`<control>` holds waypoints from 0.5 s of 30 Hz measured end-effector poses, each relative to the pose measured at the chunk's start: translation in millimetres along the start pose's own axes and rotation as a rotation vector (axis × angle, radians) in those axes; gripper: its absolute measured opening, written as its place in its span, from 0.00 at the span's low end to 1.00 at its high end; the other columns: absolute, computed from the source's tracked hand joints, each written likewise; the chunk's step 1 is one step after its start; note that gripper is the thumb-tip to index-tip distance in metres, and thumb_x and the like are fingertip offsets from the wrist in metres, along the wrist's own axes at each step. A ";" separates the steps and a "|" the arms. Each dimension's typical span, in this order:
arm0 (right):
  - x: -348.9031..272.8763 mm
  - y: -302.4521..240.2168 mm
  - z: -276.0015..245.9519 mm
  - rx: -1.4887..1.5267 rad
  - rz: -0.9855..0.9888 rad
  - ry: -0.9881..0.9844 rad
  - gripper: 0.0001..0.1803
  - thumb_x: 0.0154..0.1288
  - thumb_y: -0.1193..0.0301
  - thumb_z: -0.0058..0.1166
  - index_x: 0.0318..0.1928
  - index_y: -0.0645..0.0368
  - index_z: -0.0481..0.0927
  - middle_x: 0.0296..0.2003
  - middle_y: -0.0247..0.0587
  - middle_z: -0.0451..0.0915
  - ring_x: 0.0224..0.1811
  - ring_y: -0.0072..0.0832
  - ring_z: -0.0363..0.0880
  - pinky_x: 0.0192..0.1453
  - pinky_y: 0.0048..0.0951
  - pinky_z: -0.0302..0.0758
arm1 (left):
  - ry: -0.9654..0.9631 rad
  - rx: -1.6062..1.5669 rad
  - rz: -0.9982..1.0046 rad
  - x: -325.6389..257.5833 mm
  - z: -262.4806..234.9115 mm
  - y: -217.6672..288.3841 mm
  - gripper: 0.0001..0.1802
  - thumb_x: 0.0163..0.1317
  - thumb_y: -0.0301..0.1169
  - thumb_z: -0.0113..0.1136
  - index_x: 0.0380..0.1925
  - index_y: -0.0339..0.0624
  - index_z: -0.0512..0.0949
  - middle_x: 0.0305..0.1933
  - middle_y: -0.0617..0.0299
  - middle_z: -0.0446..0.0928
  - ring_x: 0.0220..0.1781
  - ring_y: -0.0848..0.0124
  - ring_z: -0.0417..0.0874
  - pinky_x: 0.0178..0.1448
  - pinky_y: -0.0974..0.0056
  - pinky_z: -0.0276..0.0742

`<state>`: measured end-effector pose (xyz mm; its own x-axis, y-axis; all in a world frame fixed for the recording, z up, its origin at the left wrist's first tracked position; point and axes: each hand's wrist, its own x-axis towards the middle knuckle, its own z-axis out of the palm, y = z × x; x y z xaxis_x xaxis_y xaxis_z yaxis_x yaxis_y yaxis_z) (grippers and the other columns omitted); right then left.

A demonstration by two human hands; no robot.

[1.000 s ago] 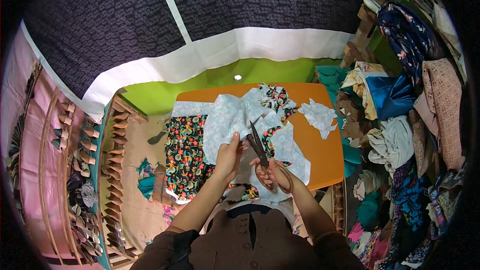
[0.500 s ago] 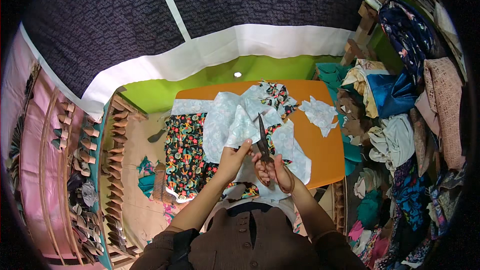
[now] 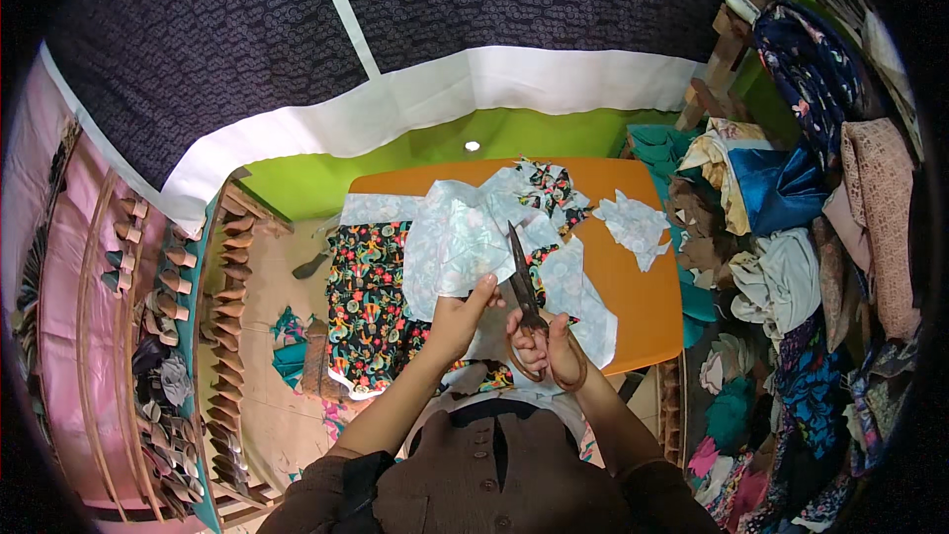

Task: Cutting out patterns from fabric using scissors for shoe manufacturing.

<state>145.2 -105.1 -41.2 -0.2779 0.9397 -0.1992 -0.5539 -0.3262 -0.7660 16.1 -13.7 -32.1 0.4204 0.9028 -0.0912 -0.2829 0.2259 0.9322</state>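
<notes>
My left hand (image 3: 463,318) is closed, pinching the edge of a pale fabric piece (image 3: 470,242) between thumb and fingers. The piece shows its whitish reverse side and lies over other cloth. Just to the right, my right hand (image 3: 542,344) holds a pair of large dark scissors (image 3: 524,282) with brownish loop handles. Their blades point up and away from me, close together, over the fabric. Black floral-print cloth (image 3: 364,297) lies left of my left hand, with more pale reverse-side cloth (image 3: 585,309) to the right of the scissors.
The fabric lies on an orange table (image 3: 647,321). A cut pale scrap (image 3: 633,225) sits at its right, printed scraps (image 3: 549,188) at the back. Heaped cloth (image 3: 781,277) crowds the right side. Racks of shoe-shaped wooden forms (image 3: 229,336) stand left; a dark curtain (image 3: 554,0) hangs beyond.
The fabric corner at my left hand has dropped and spread flatter. My right hand has shifted its grip, so both scissor loops now show. Both hands stay in nearly the same place.
</notes>
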 end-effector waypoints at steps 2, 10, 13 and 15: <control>-2.5 -1.8 0.5 -0.014 -0.060 0.030 0.40 0.47 0.32 0.36 0.40 0.58 0.65 0.22 0.24 0.57 0.17 0.09 0.50 0.17 0.11 0.48 | -0.007 0.022 -0.013 -0.1 -0.6 3.0 0.09 0.61 0.32 0.50 0.31 0.36 0.71 0.25 0.65 0.70 0.26 0.77 0.71 0.33 0.71 0.69; -2.9 -4.0 1.9 -0.053 -0.090 0.049 0.41 0.49 0.32 0.35 0.43 0.59 0.65 0.24 0.25 0.58 0.20 0.12 0.55 0.20 0.14 0.53 | -0.039 0.024 -0.056 1.8 -5.1 5.7 0.10 0.59 0.32 0.53 0.33 0.36 0.71 0.26 0.64 0.72 0.28 0.76 0.72 0.34 0.71 0.70; -0.2 -0.6 -8.7 -0.069 -0.118 0.017 0.43 0.48 0.31 0.34 0.46 0.59 0.65 0.26 0.25 0.59 0.24 0.14 0.58 0.26 0.16 0.57 | -0.099 0.068 -0.096 0.7 -5.4 8.1 0.12 0.58 0.32 0.54 0.38 0.36 0.71 0.29 0.64 0.72 0.29 0.76 0.73 0.34 0.71 0.70; -1.2 -2.0 -10.9 -0.109 -0.124 -0.026 0.46 0.46 0.29 0.34 0.48 0.59 0.64 0.30 0.26 0.61 0.30 0.16 0.60 0.32 0.17 0.59 | -0.197 0.200 -0.096 -0.2 -5.7 9.8 0.15 0.58 0.31 0.55 0.42 0.36 0.70 0.32 0.64 0.73 0.29 0.77 0.73 0.35 0.71 0.70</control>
<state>155.2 -104.5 -46.1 -0.2333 0.9687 -0.0844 -0.4973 -0.1934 -0.8457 8.3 -9.5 -24.9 0.6018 0.7878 -0.1309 -0.0667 0.2129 0.9748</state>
